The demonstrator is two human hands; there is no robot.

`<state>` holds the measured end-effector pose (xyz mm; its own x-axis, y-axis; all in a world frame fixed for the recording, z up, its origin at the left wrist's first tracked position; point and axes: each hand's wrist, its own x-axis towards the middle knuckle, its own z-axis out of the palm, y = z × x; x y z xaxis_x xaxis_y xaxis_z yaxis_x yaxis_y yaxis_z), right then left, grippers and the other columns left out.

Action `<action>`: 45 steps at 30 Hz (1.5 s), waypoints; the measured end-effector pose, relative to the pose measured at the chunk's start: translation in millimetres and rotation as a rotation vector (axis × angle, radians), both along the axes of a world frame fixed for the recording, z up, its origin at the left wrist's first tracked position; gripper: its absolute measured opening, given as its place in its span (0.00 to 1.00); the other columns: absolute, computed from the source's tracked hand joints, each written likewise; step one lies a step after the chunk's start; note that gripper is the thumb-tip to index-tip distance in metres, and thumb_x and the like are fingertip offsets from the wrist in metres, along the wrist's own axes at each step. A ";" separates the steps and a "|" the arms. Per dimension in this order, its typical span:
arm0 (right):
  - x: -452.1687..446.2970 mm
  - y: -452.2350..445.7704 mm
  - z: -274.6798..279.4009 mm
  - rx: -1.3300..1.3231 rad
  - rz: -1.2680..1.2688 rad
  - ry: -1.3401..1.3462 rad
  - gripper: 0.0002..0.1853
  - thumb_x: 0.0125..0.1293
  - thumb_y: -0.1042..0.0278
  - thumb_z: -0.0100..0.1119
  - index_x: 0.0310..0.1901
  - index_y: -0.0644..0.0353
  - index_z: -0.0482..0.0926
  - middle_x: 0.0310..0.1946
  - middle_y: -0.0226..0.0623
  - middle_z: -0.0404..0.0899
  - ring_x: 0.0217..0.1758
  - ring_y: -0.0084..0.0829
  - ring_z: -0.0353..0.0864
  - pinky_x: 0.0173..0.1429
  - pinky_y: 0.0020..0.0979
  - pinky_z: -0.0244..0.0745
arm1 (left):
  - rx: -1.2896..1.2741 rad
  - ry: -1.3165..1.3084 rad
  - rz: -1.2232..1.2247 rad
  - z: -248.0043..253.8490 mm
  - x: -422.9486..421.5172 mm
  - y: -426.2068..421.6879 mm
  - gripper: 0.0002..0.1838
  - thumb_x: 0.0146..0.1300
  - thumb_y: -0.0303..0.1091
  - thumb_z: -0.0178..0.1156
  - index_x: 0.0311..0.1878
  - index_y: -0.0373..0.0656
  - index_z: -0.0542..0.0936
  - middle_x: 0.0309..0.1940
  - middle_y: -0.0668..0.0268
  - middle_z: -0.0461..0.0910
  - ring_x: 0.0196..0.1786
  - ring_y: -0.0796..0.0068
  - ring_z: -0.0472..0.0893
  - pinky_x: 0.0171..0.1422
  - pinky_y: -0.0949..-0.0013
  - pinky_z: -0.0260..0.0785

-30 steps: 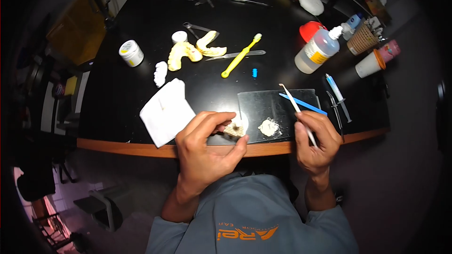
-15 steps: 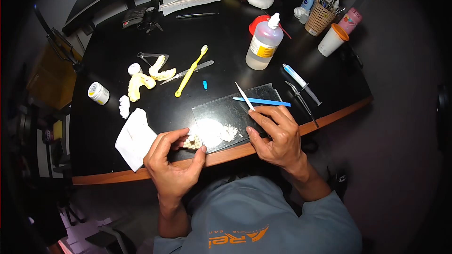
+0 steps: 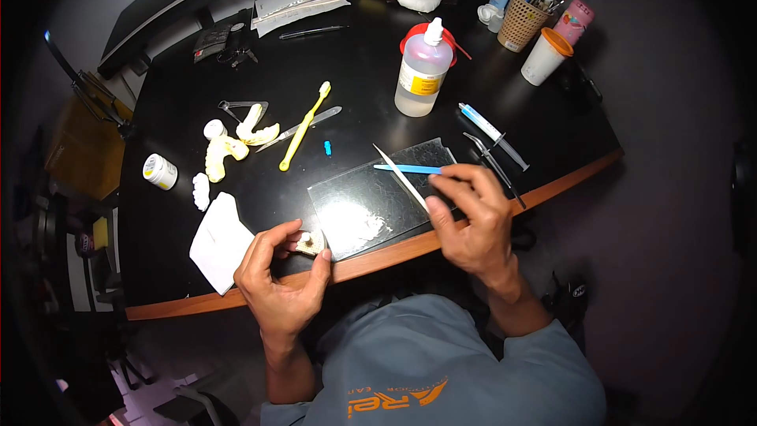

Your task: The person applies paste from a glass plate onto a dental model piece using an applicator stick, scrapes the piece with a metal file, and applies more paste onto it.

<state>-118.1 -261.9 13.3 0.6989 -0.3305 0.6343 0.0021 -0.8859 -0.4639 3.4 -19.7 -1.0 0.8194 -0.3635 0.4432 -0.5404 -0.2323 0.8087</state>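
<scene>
Head view shows my two hands at the front edge of a black worktop (image 3: pixel 363 59). My left hand (image 3: pixel 281 274) pinches a small tan block (image 3: pixel 311 246) between my thumb and fingers. The block has a little white bump (image 3: pixel 307 237) on its top, and it is just beside the near corner of a glass plate (image 3: pixel 355 187)

My right hand (image 3: pixel 471 221) is over the far side of that plate, with my thumb and first finger apart. A white stick (image 3: pixel 400 177) has one end right by my thumb, and I cannot tell if I am gripping it. It crosses a blue stick (image 3: pixel 402 168), and my fingers hide one end of the blue one. White powder (image 3: pixel 372 226) is on the plate, between my two hands

Near my left hand is a folded white cloth (image 3: pixel 221 243). Farther back are a white row of teeth (image 3: pixel 201 191), two yellow tooth models (image 3: pixel 225 156) and a white jar (image 3: pixel 160 171). A yellow toothbrush (image 3: pixel 303 131) lies across a thin silver knife (image 3: pixel 323 116), near a tiny blue piece (image 3: pixel 328 147). A big bottle (image 3: pixel 419 83) stands in front of a red bowl (image 3: pixel 450 41). To the right of the plate I see a syringe (image 3: pixel 494 137) and bent tweezers (image 3: pixel 490 160)
</scene>
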 end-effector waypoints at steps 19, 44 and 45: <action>-35.2 -51.3 -8.5 0.138 -0.429 0.051 0.12 0.65 0.79 0.72 0.51 0.67 0.89 0.46 0.40 0.83 0.41 0.32 0.86 0.37 0.30 0.81 | -0.013 0.035 -0.057 0.5 1.6 3.8 0.25 0.54 0.25 0.75 0.57 0.34 0.85 0.41 0.59 0.91 0.45 0.72 0.89 0.52 0.71 0.78; 199.0 -19.8 45.6 -0.306 0.316 0.723 0.06 0.62 0.75 0.72 0.39 0.67 0.88 0.37 0.53 0.88 0.45 0.55 0.91 0.49 0.48 0.86 | -0.103 0.002 -0.095 1.4 4.7 8.8 0.25 0.54 0.24 0.72 0.58 0.32 0.83 0.41 0.57 0.91 0.43 0.70 0.90 0.51 0.70 0.79; 199.0 -19.5 51.2 -0.287 0.315 0.801 0.06 0.60 0.77 0.71 0.38 0.68 0.89 0.37 0.54 0.89 0.46 0.54 0.91 0.50 0.48 0.86 | -0.109 0.014 -0.101 1.4 4.8 9.5 0.26 0.54 0.24 0.72 0.58 0.32 0.83 0.41 0.57 0.91 0.43 0.70 0.90 0.51 0.70 0.79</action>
